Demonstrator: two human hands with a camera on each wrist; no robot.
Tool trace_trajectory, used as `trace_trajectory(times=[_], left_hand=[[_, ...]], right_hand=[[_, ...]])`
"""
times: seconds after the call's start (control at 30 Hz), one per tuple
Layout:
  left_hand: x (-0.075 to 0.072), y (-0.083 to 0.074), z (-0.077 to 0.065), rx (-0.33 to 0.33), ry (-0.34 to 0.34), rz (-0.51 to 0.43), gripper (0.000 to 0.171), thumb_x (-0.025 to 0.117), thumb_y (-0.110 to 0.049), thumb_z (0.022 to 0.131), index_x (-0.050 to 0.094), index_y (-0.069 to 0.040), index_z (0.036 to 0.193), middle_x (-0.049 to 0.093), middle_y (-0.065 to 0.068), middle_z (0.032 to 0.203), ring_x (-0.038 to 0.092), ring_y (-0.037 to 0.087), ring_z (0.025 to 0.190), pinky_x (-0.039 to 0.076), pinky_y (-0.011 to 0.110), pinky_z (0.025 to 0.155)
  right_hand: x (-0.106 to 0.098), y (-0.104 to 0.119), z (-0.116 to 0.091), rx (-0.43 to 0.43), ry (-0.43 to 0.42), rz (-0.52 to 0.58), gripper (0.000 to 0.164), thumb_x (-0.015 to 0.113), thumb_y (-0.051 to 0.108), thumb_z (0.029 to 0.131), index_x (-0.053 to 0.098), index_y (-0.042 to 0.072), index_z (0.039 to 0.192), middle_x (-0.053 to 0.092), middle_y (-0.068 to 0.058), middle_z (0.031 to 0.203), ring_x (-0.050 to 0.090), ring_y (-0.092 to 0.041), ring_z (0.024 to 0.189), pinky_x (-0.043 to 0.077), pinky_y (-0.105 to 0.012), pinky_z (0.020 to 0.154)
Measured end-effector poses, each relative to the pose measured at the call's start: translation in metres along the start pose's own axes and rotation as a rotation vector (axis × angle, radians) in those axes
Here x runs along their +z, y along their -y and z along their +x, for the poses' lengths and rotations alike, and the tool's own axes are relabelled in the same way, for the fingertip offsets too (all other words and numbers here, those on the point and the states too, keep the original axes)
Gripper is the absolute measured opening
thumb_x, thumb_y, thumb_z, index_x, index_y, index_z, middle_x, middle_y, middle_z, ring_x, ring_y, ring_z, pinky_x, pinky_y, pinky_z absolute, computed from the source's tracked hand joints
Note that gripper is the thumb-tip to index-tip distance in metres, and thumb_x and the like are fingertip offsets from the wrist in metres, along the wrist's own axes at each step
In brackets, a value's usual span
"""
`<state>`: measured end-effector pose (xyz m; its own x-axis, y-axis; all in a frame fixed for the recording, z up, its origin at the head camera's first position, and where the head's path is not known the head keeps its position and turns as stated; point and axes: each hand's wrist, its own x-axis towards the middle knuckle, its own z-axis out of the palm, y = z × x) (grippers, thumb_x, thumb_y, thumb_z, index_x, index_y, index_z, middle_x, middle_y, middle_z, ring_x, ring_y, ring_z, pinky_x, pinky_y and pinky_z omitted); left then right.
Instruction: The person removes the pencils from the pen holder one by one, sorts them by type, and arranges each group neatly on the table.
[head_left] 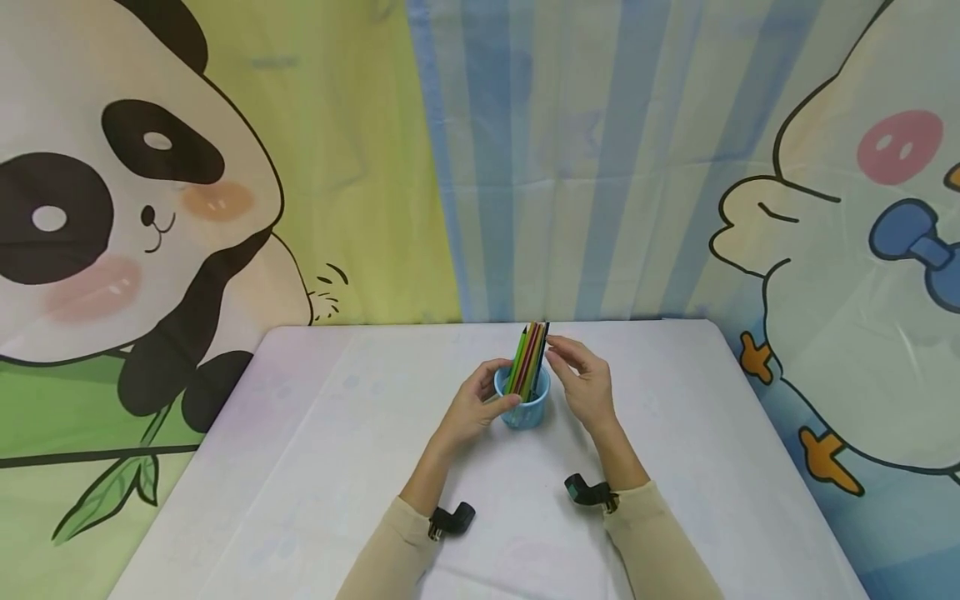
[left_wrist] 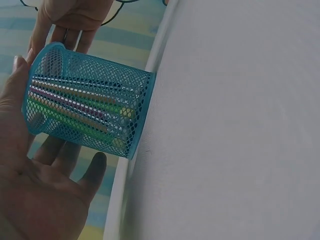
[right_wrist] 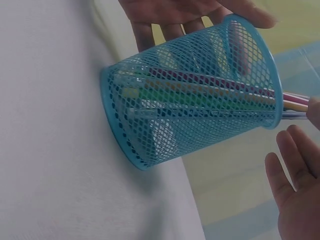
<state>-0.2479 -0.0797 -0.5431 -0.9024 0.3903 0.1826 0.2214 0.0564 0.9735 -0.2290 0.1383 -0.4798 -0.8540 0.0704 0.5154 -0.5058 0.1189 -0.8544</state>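
A light blue mesh pencil cup (head_left: 522, 414) stands upright on the white table, with several coloured pencils (head_left: 529, 358) leaning in it, green, yellow, red and dark among them. From the left, my left hand (head_left: 476, 406) holds the cup near its rim, thumb at the front and fingers round the far side. On the other side, my right hand (head_left: 587, 385) has its thumb and forefinger beside the upper ends of the pencils, close to a dark one. Through the mesh (right_wrist: 195, 100) in the right wrist view, the pencils' lower ends show near the base.
The white tabletop (head_left: 360, 467) spreads around the cup, its back edge just behind. Printed curtains hang beyond it, with a panda (head_left: 150, 208) at left and a white cartoon animal (head_left: 847, 350) at right. A small black camera (head_left: 453, 519) sits on the left wrist, another (head_left: 588, 490) on the right.
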Motion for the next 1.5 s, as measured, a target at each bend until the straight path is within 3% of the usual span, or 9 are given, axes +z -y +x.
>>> trace_trajectory(times=[0.27,0.5,0.6,0.77,0.83,0.93,1.17,1.5], left_hand=[[0.001,-0.001,-0.002,-0.009,-0.01,0.025,0.059,0.078,-0.023,0.095,0.051,-0.023,0.147,0.063,0.007,0.144,0.064,0.03,0.13,0.05,0.052,0.11],[0.001,0.001,-0.003,0.0,-0.006,0.032,0.061,0.078,-0.027,0.095,0.05,-0.023,0.15,0.063,0.008,0.146,0.063,0.031,0.131,0.049,0.052,0.112],[0.001,0.001,-0.003,0.006,-0.007,0.033,0.063,0.078,-0.026,0.095,0.049,-0.023,0.151,0.062,0.008,0.146,0.062,0.031,0.132,0.048,0.053,0.113],[0.001,0.003,-0.003,0.021,-0.005,0.03,0.069,0.079,-0.025,0.094,0.047,-0.023,0.155,0.058,0.008,0.152,0.06,0.032,0.135,0.046,0.053,0.115],[0.0,0.003,-0.003,0.026,-0.006,0.033,0.071,0.079,-0.025,0.094,0.047,-0.023,0.156,0.057,0.007,0.153,0.06,0.032,0.135,0.046,0.053,0.115],[0.0,0.004,-0.003,0.026,-0.011,0.036,0.072,0.08,-0.026,0.093,0.047,-0.025,0.156,0.057,0.006,0.153,0.06,0.031,0.135,0.046,0.052,0.115],[0.001,0.003,-0.004,0.012,-0.015,0.01,0.071,0.08,-0.023,0.093,0.047,-0.024,0.156,0.057,0.004,0.153,0.061,0.03,0.134,0.047,0.05,0.114],[0.002,0.003,-0.003,-0.002,-0.021,0.0,0.07,0.08,-0.02,0.094,0.048,-0.024,0.156,0.058,0.005,0.152,0.062,0.031,0.133,0.048,0.051,0.113]], right_hand=[[0.003,-0.001,-0.004,0.08,0.081,-0.021,0.031,0.065,0.0,0.1,0.068,-0.006,0.13,0.068,-0.023,0.134,0.069,-0.03,0.119,0.047,-0.015,0.104],[0.005,-0.001,-0.006,0.072,0.099,-0.061,0.03,0.066,-0.003,0.099,0.069,-0.008,0.128,0.071,-0.025,0.127,0.069,-0.043,0.115,0.049,-0.017,0.101],[0.006,-0.001,-0.007,0.063,0.088,-0.094,0.028,0.068,-0.004,0.098,0.07,-0.008,0.126,0.072,-0.025,0.124,0.071,-0.043,0.111,0.055,-0.028,0.1],[0.009,0.0,-0.008,0.028,0.044,-0.115,0.027,0.07,-0.006,0.095,0.071,-0.009,0.122,0.074,-0.027,0.118,0.072,-0.045,0.105,0.056,-0.055,0.098],[0.01,-0.001,-0.008,-0.002,0.022,-0.117,0.027,0.071,-0.009,0.093,0.071,-0.01,0.12,0.074,-0.028,0.115,0.072,-0.046,0.103,0.055,-0.059,0.095],[0.011,-0.002,-0.008,-0.064,-0.016,-0.125,0.027,0.072,-0.013,0.09,0.072,-0.012,0.117,0.074,-0.029,0.113,0.073,-0.047,0.098,0.057,-0.053,0.093],[0.012,-0.007,-0.008,-0.154,-0.089,-0.121,0.027,0.073,-0.017,0.086,0.073,-0.012,0.113,0.075,-0.03,0.106,0.072,-0.047,0.088,0.057,-0.02,0.086],[0.011,-0.006,-0.003,-0.262,-0.182,-0.139,0.026,0.071,-0.022,0.084,0.073,-0.014,0.11,0.074,-0.029,0.104,0.07,-0.042,0.085,0.055,-0.015,0.085]])
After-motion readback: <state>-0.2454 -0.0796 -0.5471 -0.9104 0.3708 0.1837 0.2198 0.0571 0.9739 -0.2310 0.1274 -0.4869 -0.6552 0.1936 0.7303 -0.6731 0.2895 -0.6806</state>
